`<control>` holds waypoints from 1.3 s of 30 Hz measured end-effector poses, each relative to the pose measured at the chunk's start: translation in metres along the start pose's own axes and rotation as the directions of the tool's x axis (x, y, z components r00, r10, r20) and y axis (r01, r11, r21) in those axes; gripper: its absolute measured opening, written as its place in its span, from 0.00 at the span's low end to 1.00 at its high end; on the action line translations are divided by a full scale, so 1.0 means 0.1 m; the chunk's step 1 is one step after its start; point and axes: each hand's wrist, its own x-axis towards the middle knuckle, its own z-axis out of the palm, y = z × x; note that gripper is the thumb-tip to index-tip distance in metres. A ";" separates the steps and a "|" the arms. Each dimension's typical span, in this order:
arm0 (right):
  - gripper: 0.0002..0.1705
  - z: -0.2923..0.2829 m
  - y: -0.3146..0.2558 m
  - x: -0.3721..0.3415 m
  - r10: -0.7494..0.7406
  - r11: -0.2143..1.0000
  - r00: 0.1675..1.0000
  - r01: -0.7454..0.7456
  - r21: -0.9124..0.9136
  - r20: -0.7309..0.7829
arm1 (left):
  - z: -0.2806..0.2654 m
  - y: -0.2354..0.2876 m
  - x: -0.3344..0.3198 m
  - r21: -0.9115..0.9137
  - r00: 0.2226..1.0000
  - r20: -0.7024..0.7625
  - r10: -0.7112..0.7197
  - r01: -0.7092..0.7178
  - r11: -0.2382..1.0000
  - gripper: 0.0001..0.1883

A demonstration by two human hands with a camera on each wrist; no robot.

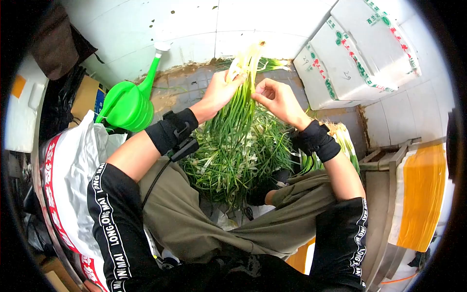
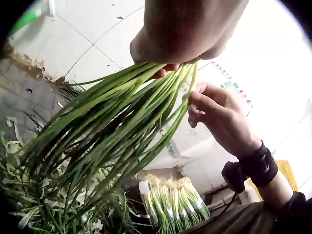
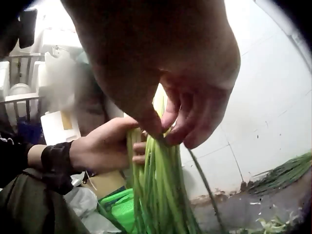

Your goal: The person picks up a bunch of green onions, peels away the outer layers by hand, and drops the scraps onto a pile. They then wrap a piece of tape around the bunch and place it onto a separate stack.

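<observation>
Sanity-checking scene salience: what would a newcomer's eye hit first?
The bunch of green stalks gripped in the left hand, central in the head view, the right hand pinching at its edge. Then the bright green watering can to the left, and the leafy heap below the bunch.

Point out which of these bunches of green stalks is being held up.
The bunch in the person's left hand, raised above the leafy heap. Another bunch lies by the tiled wall, and others are beside the right leg, all unheld.

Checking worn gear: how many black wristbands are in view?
2: the left wristband, worn left of the held green stalks in the head view, and the right wristband, worn to their right.
</observation>
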 end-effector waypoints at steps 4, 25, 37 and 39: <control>0.08 -0.08 -0.03 0.00 -0.026 0.999 0.998 0.028 -0.045 0.059 | 0.02 0.07 -0.03 0.038 0.998 -0.012 -0.057 0.057 0.998 0.18; 0.07 -0.16 -0.09 0.07 -0.233 0.919 0.967 0.182 -0.350 -0.107 | 0.06 -0.01 -0.02 0.079 0.979 0.197 -0.046 0.031 0.996 0.21; 0.04 -0.79 0.01 0.17 -0.386 0.887 0.690 0.097 -0.451 -0.612 | 0.10 0.00 0.03 0.173 0.963 0.254 -0.086 0.042 0.984 0.19; 0.05 -0.82 0.06 0.16 -0.417 0.869 0.662 0.091 -0.486 -0.623 | 0.11 0.08 0.02 0.169 0.958 0.271 -0.098 0.053 0.984 0.18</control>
